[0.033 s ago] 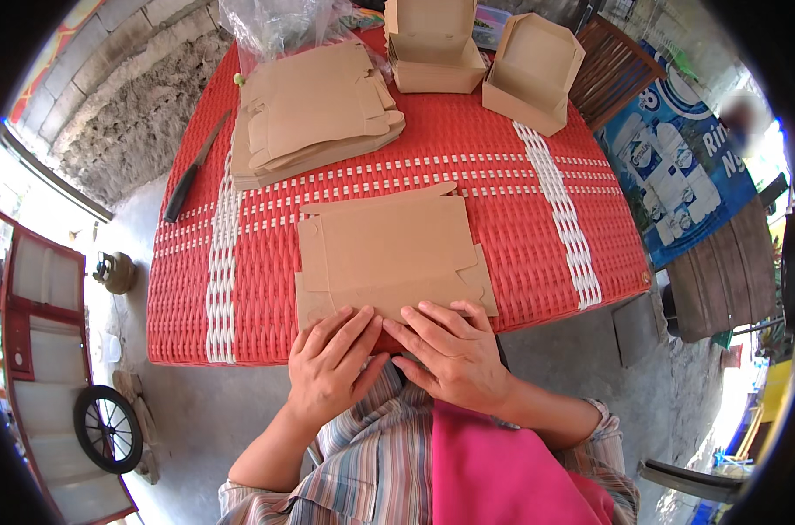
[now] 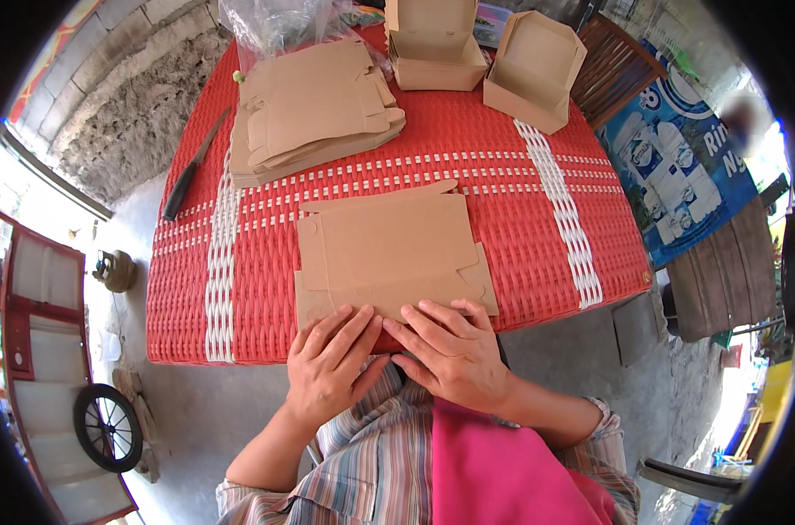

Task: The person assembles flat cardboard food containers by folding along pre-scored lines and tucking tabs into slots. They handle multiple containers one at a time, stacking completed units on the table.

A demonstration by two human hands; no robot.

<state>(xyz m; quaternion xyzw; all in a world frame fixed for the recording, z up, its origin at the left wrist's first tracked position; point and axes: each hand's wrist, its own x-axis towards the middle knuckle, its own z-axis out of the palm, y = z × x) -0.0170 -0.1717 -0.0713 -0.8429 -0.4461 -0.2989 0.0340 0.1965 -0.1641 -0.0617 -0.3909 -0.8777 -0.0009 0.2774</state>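
Observation:
A flat, folded brown cardboard box blank (image 2: 389, 249) lies in front of me at the table's near edge, with tabs at its sides and far edge. My left hand (image 2: 334, 367) rests its outstretched fingertips on the blank's near edge, left of the middle. Beside it my right hand (image 2: 450, 354) lies likewise, fingers spread on the same edge. The two index fingertips almost meet. Neither hand grips anything; the thumbs sit lower, off the cardboard.
A red woven table (image 2: 537, 254) with white bands carries everything. Behind the blank stands a stack of flat box blanks (image 2: 306, 105). A black-handled knife (image 2: 183, 188) lies at left. Two opened-up boxes, one nearer the middle (image 2: 437, 66) and one at right (image 2: 533, 79), and a plastic bag (image 2: 279, 26) sit farther back.

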